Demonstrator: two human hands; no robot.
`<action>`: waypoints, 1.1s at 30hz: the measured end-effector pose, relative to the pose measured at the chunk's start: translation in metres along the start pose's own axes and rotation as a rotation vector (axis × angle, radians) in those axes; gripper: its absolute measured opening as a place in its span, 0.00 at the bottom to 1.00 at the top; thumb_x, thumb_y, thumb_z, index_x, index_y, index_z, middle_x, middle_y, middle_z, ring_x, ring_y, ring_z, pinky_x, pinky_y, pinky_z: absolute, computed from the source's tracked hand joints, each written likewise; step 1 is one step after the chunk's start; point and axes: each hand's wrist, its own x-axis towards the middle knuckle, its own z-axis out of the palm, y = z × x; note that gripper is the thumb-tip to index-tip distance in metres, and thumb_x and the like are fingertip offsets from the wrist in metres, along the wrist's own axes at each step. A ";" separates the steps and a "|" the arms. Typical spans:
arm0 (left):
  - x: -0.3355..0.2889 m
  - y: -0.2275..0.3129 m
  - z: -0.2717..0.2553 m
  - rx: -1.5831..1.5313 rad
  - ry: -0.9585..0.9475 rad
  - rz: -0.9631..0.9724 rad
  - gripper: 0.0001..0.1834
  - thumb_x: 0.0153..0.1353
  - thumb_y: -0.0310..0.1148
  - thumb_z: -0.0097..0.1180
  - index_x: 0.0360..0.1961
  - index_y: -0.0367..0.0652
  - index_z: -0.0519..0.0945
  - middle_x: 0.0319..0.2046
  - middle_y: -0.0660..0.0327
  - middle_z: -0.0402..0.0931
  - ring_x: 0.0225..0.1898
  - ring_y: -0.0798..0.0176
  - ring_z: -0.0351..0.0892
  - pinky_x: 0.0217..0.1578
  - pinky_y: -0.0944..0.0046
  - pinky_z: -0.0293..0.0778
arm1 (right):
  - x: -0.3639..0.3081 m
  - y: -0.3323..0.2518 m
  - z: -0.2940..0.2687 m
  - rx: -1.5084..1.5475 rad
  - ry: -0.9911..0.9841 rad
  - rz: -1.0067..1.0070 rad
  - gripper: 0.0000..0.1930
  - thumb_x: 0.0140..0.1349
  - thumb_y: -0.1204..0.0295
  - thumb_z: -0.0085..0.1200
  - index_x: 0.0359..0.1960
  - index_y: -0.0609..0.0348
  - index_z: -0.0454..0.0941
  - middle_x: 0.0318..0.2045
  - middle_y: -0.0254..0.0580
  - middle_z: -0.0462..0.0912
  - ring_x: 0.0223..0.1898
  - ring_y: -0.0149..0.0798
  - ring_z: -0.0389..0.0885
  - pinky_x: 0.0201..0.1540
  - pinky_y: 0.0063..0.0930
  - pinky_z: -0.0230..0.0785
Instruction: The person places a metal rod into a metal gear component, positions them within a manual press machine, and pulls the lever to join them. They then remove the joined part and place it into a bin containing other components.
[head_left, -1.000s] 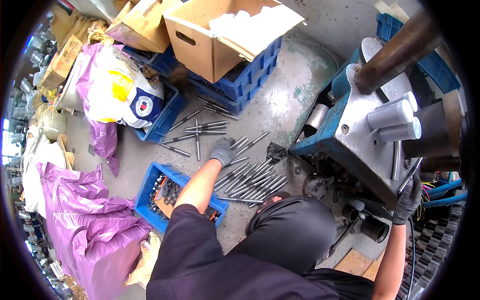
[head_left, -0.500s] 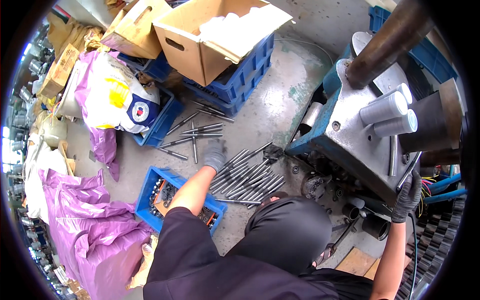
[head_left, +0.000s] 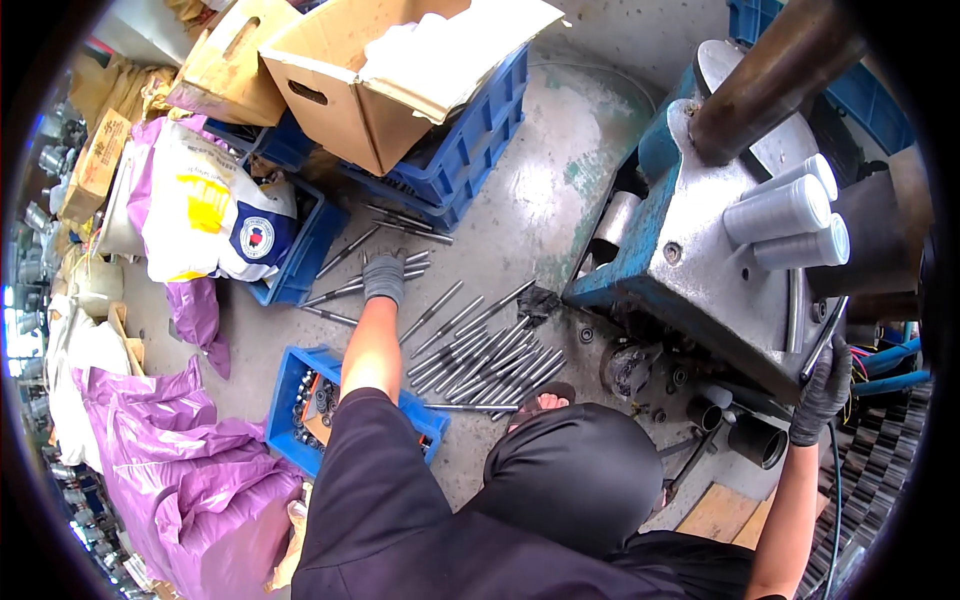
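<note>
My left hand [head_left: 384, 277], in a grey glove, reaches down to the concrete floor onto a scattered group of long metal rods [head_left: 350, 288]. Whether its fingers have closed on a rod cannot be made out. A larger pile of the same rods [head_left: 487, 350] lies to its right, near my foot [head_left: 545, 397]. My right hand [head_left: 822, 390], also gloved, grips the lower edge of a grey and blue machine [head_left: 715, 260] on the right.
A small blue crate [head_left: 302, 385] of dark metal parts sits beside my left arm. Blue crates [head_left: 470, 150] with cardboard boxes [head_left: 370, 90] stand at the back. Purple plastic bags [head_left: 170, 470] and a white sack [head_left: 205, 215] fill the left side.
My left hand has moved left and away from the big rod pile to the scattered rods farther out. The right hand has stayed on the machine.
</note>
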 end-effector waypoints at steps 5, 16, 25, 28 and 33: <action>-0.023 0.014 0.001 -0.125 0.086 0.023 0.19 0.66 0.31 0.53 0.58 0.47 0.78 0.46 0.50 0.80 0.50 0.46 0.81 0.48 0.48 0.80 | -0.002 -0.005 -0.003 -0.031 0.003 -0.020 0.15 0.75 0.72 0.54 0.59 0.64 0.80 0.53 0.42 0.85 0.52 0.36 0.80 0.60 0.31 0.71; -0.138 0.085 -0.023 -0.744 -0.044 0.038 0.22 0.67 0.45 0.59 0.54 0.40 0.78 0.50 0.40 0.78 0.54 0.38 0.78 0.56 0.44 0.75 | -0.003 0.007 -0.004 -0.038 0.004 -0.008 0.16 0.74 0.75 0.55 0.61 0.65 0.79 0.55 0.43 0.85 0.55 0.36 0.80 0.62 0.31 0.70; -0.142 0.085 -0.009 -0.782 0.072 0.014 0.23 0.66 0.42 0.61 0.54 0.36 0.80 0.46 0.41 0.80 0.53 0.38 0.78 0.57 0.45 0.74 | -0.002 0.013 -0.002 -0.054 0.006 -0.030 0.17 0.75 0.71 0.55 0.62 0.62 0.79 0.54 0.42 0.85 0.52 0.36 0.81 0.58 0.31 0.72; -0.122 0.083 -0.013 -0.637 0.257 -0.355 0.25 0.62 0.47 0.65 0.53 0.40 0.81 0.51 0.44 0.79 0.55 0.42 0.77 0.58 0.46 0.73 | -0.002 0.015 -0.002 -0.041 0.008 -0.010 0.17 0.75 0.71 0.55 0.61 0.62 0.79 0.54 0.42 0.85 0.52 0.36 0.81 0.58 0.31 0.72; -0.079 0.044 0.000 -0.531 0.100 -0.991 0.22 0.59 0.43 0.69 0.52 0.45 0.82 0.52 0.49 0.80 0.58 0.47 0.79 0.57 0.48 0.77 | -0.002 0.013 -0.004 -0.059 -0.003 -0.069 0.17 0.75 0.71 0.55 0.61 0.62 0.79 0.55 0.43 0.85 0.53 0.37 0.81 0.59 0.31 0.72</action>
